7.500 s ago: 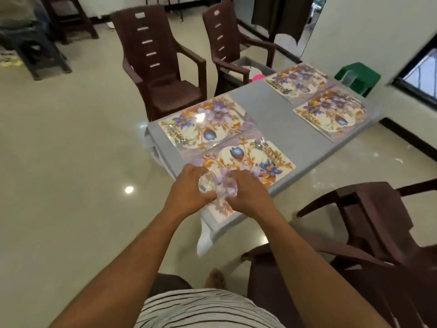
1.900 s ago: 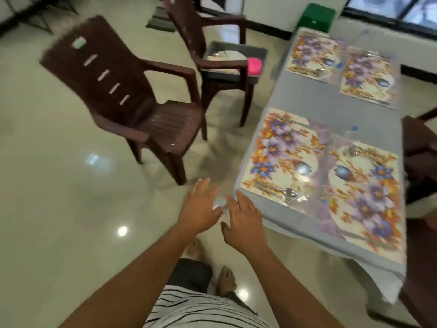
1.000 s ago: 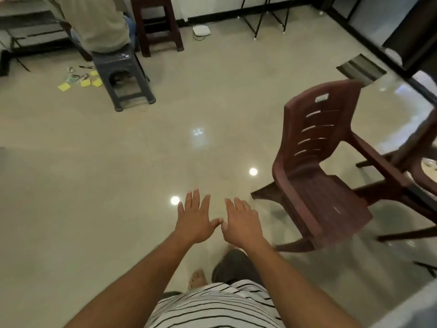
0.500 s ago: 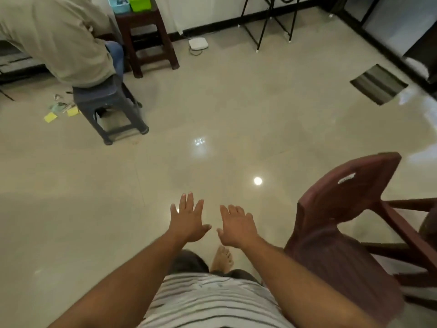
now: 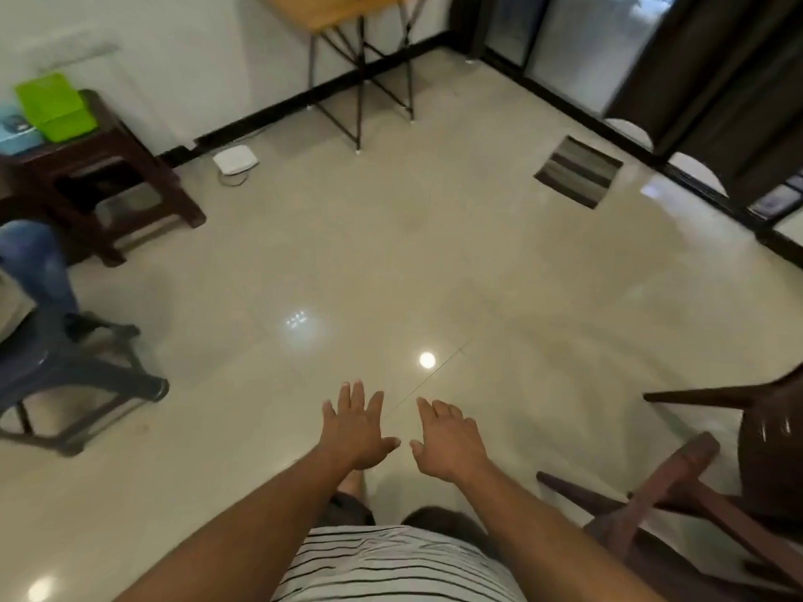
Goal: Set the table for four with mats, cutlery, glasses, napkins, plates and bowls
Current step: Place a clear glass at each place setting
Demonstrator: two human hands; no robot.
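Hands are seen stretched out over the floor in the head view, palms down, and nothing is held in either. The left hand (image 5: pixel 356 427) is shown with its fingers straight and slightly spread, the thumb pointing toward the other hand. The right hand (image 5: pixel 449 441) is held just beside it, its fingers relaxed and a little bent, with a narrow gap left between the two thumbs. Both bare forearms are seen running up from the lower edge, above a black-and-white striped shirt (image 5: pixel 391 567).

None of the task's things, neither mats, cutlery, glasses, napkins, plates nor bowls, can be found in this view, and the set table is out of frame. A glossy beige tiled floor (image 5: pixel 434 262) fills most of the picture, with round light reflections caught on it. A dark brown plastic chair (image 5: pixel 695 484) is cut off by the right edge, near the right forearm. At the left edge a dark stool (image 5: pixel 65 375) is occupied by a seated person, of whom a blue-jeaned leg (image 5: pixel 39 262) is visible. Behind it a dark brown side table (image 5: pixel 104 176) stands against the wall, with a green box (image 5: pixel 54 106) on top. A white flat device (image 5: pixel 234 159) lies on the floor by the skirting. A wooden folding table (image 5: pixel 347 10) on black crossed legs stands at the top, and a striped doormat (image 5: pixel 578 170) lies near the dark curtains (image 5: pixel 717 71).
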